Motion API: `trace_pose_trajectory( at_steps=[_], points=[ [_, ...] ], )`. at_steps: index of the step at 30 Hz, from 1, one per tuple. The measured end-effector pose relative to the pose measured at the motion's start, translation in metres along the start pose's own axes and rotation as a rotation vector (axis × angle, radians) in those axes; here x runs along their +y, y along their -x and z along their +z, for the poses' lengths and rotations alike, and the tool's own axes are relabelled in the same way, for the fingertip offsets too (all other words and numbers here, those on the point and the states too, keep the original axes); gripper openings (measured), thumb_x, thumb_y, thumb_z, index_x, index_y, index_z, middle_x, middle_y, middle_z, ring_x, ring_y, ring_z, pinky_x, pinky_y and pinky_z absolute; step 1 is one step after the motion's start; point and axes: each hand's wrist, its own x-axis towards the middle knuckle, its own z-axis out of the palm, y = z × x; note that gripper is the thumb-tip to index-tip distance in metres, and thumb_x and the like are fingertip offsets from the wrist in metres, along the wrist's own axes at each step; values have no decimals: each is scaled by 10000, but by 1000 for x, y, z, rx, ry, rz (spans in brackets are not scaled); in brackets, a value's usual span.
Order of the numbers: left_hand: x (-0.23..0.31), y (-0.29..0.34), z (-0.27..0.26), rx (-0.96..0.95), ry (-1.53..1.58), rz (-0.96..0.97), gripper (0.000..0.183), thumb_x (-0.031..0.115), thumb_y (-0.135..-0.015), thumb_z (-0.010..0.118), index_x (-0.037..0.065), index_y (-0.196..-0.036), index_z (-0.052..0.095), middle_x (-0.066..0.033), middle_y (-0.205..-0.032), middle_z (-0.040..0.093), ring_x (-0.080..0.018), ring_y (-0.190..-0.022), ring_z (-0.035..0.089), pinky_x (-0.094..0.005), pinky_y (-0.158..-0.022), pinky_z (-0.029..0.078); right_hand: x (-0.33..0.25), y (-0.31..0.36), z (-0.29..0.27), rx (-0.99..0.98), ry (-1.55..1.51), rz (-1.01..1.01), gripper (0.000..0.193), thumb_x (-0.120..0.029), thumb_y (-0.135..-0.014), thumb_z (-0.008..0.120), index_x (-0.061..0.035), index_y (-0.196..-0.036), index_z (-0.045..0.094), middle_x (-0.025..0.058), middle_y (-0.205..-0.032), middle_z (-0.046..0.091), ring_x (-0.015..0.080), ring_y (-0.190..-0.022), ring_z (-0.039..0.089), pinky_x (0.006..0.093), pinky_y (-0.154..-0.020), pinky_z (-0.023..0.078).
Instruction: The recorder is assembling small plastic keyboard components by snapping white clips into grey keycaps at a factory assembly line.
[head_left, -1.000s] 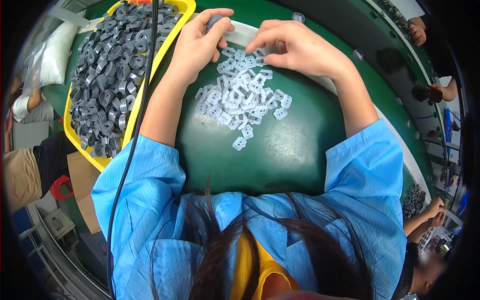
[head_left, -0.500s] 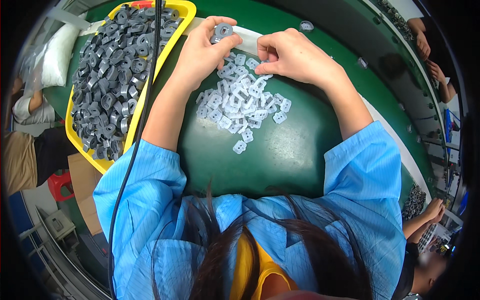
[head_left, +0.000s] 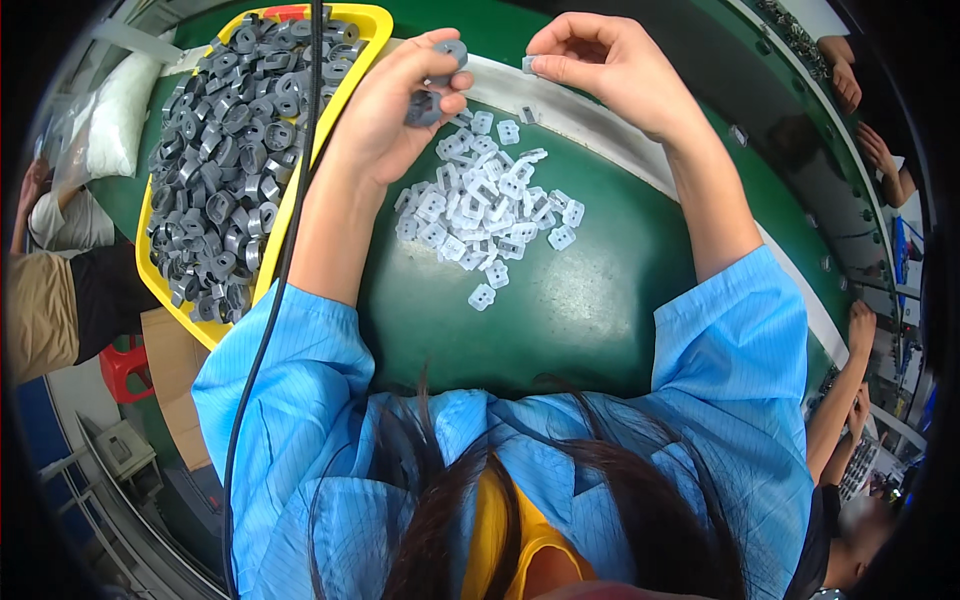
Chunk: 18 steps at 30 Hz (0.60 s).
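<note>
My left hand [head_left: 385, 110] is closed around two grey plastic parts. One ring-like grey part [head_left: 452, 56] is pinched at the fingertips; another grey part [head_left: 424, 108] rests lower, against the palm. To its right, raised above the white strip, my right hand [head_left: 620, 75] pinches a small translucent white plastic piece [head_left: 528, 64] between thumb and forefinger. Below both hands a pile of similar translucent pieces [head_left: 485, 205] lies on the green work surface [head_left: 450, 335]. One loose piece [head_left: 528, 115] sits apart by the white strip, near the top of the pile.
A yellow tray [head_left: 377, 25] full of grey parts stands at my left, with a black cable [head_left: 292, 215] hanging across it. Beyond the white strip [head_left: 640, 155], a green belt [head_left: 770, 170] carries spaced-out parts. Other people work at both sides.
My right hand has lifted up and away from the pile with a translucent piece. My left hand has turned, showing a second grey part. Parts on the belt have shifted toward the lower right.
</note>
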Motion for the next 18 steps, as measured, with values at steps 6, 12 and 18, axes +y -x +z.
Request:
trace_pose_trajectory(
  at_steps=[6,12,18],
  points=[
    [-23,-3,2,145,-862,521,326,79,-835,685,-8,-1132,580,-70,-948,628,-97,-668,572,-227,-581,462,8,-3,15,-8,-466,121,175,-169,-862,697,-36,-974,674,-7,-881,652,60,-758,568,219,-702,470],
    [-28,0,5,53,-658,377,235,112,-819,729,33,-1032,672,-70,-1025,647,-82,-657,603,-218,-579,485,14,0,28,-54,-813,244,132,-110,-891,663,1,-959,640,57,-860,663,102,-740,614,213,-677,493],
    [-29,-4,4,50,-926,595,343,31,-817,733,-9,-1124,586,-99,-1170,586,-104,-810,595,-224,-659,487,29,-7,15,28,-760,191,172,-168,-879,672,-51,-1003,667,-5,-931,648,50,-816,561,204,-709,459]
  ],
)
